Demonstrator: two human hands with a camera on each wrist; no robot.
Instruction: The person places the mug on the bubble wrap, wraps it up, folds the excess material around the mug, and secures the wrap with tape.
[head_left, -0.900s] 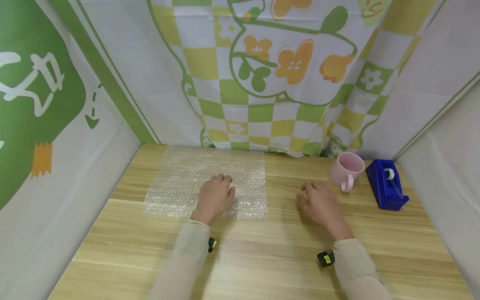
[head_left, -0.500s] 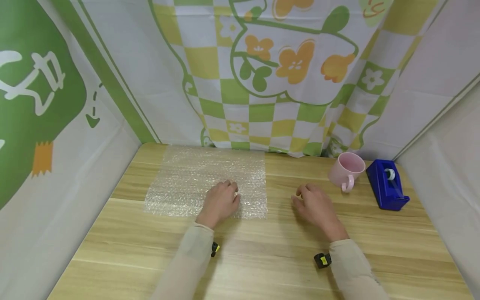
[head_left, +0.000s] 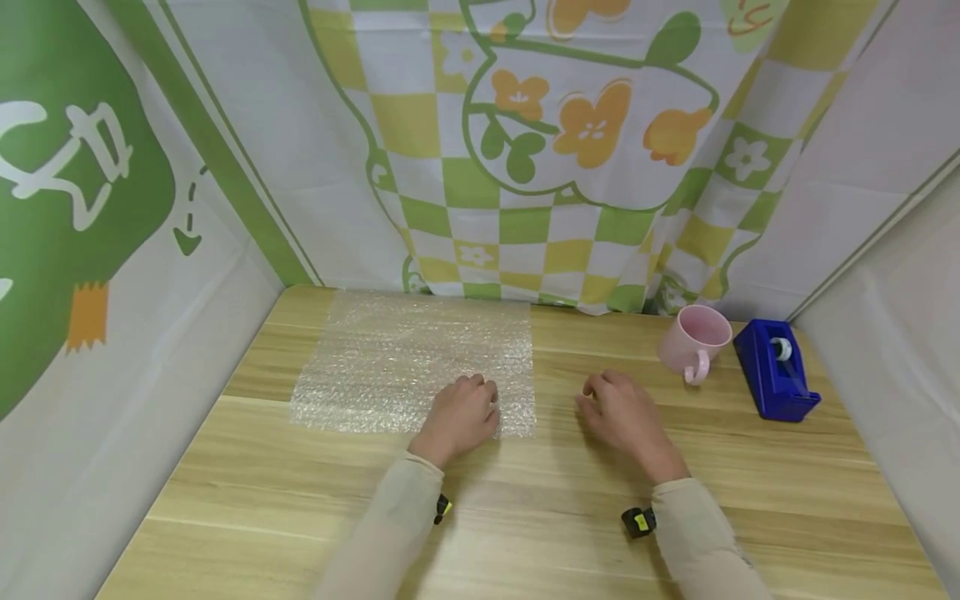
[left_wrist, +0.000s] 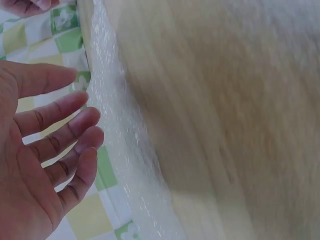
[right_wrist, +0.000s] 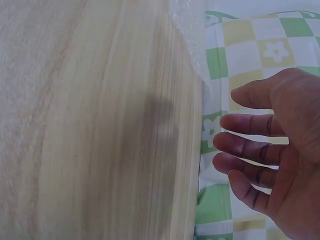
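A clear sheet of bubble wrap (head_left: 390,358) lies flat on the left part of the wooden table (head_left: 525,517). My left hand (head_left: 461,417) hovers over its near right corner, fingers loosely bent and apart, nothing between them; the left wrist view shows the palm side of the left hand (left_wrist: 45,145) beside the wrap's edge. To the right of the sheet, my right hand (head_left: 622,417) is above bare wood, also relaxed and holding nothing. In the right wrist view, the fingers (right_wrist: 245,145) are spread slightly. A pink mug (head_left: 693,342) stands beyond the right hand.
Right of the mug sits a blue tape dispenser (head_left: 776,367) with a roll in it. A checked, flower-printed curtain (head_left: 525,217) hangs along the table's back edge. White and green cloth walls (head_left: 225,333) close in both sides.
My left hand has moved right and toward me over the bubble wrap. The right hand has shifted slightly left, away from the mug. Mug, dispenser and sheet stay put.
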